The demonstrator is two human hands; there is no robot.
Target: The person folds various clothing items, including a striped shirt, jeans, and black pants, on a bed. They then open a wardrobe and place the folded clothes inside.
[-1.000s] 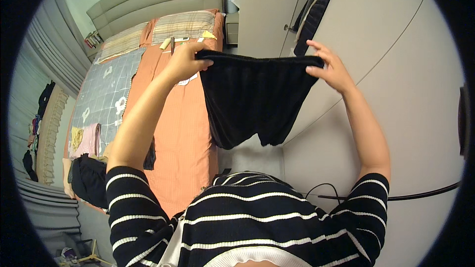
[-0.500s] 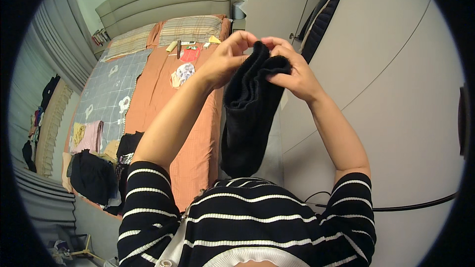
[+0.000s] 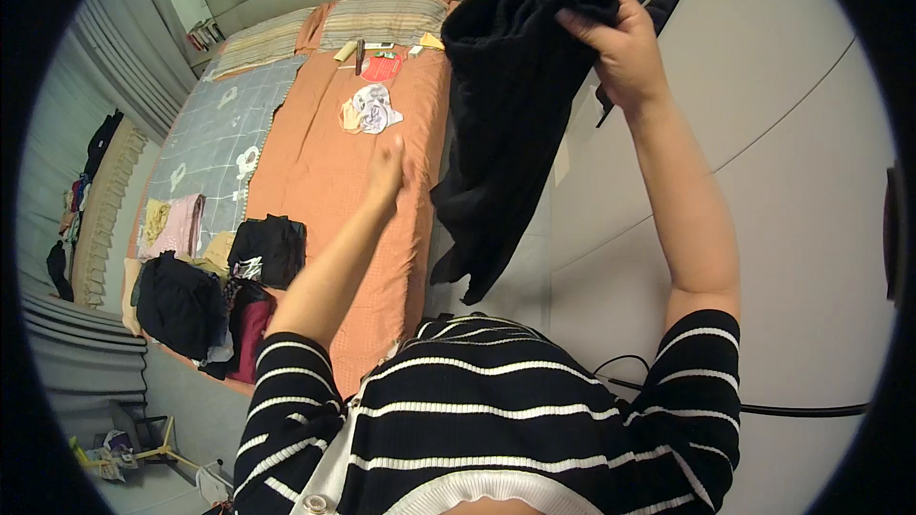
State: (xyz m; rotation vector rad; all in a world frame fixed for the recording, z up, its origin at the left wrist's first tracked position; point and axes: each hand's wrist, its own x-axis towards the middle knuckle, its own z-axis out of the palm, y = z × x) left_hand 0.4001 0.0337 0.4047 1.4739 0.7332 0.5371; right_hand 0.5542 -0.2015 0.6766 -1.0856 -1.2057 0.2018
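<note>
Black trousers (image 3: 515, 114) of thick cloth hang lengthwise in front of me, right of the bed, with their wide top edge bunched in folds. My right hand (image 3: 630, 48) grips that edge at its right corner, thumb on the near side and fingers behind. The lower ends dangle loose above the floor. My left hand (image 3: 389, 172) is off the cloth, over the near side of the bed, seen edge-on with its fingers stretched out and nothing in it. Beyond it lies a small heap of white and pale yellow clothing (image 3: 370, 111).
The bed (image 3: 315, 157) has an orange sheet and a grey patterned blanket (image 3: 205, 148). Folded black clothes (image 3: 267, 250), a dark pile (image 3: 181, 305) and a dark red garment (image 3: 250, 329) lie at its near left end. Pale wardrobe doors (image 3: 792, 181) stand close on my right.
My left hand has let go of the trousers and moved down and left. The right hand has lifted them up and to the right, and they hang longer.
</note>
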